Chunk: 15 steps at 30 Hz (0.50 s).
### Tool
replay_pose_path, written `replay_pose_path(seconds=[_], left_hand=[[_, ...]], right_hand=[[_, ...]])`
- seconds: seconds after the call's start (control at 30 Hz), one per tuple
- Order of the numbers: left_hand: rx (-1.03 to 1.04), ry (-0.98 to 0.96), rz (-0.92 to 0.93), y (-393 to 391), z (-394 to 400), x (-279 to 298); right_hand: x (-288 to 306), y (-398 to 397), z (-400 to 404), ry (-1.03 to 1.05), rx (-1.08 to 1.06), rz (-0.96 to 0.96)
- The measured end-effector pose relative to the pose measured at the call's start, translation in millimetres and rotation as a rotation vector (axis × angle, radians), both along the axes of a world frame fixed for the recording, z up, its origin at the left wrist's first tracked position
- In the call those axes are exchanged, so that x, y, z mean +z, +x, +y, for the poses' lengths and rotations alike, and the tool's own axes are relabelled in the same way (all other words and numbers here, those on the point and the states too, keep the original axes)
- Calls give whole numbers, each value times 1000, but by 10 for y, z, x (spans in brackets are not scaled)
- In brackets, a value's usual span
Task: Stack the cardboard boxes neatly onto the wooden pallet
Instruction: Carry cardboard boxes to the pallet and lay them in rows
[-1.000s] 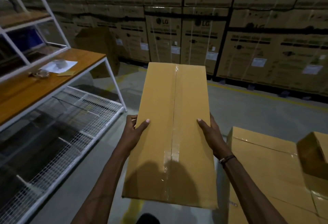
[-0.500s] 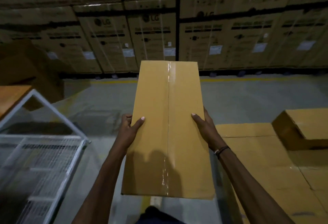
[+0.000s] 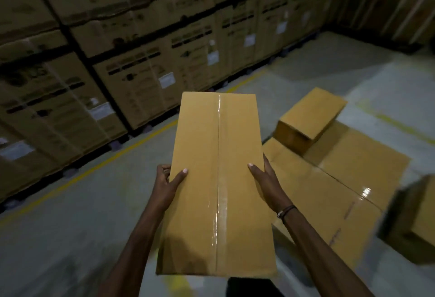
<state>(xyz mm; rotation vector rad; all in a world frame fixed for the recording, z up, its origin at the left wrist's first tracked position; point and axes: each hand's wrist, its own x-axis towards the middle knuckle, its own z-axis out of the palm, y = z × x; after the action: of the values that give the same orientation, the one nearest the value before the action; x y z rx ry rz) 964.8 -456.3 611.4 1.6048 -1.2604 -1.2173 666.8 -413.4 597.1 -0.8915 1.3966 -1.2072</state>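
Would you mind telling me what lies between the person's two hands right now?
In the head view, the long taped cardboard box lies between the left hand and the right hand, gripped at its side edges.

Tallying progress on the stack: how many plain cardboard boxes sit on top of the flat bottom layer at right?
2: a far box at the layer's back, and a near box cut off by the right edge; more may lie out of view.

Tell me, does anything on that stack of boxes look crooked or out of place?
Yes. The small box on top of the flat boxes sits turned at an angle, its edges not parallel to the seams below, so it looks askew. The carried box, held by the left hand and right hand, looks intact, tape smooth.
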Motion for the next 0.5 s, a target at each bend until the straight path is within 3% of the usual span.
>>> replay_pose_path(seconds=[0.27, 0.5], left_hand=[[-328, 65, 5, -1043, -1618, -501], [-508, 169, -16, -1894, -2769, -1040]], right_hand=[[-574, -734, -702, 70, -307, -35], [-986, -1359, -1424, 183, -440, -32]])
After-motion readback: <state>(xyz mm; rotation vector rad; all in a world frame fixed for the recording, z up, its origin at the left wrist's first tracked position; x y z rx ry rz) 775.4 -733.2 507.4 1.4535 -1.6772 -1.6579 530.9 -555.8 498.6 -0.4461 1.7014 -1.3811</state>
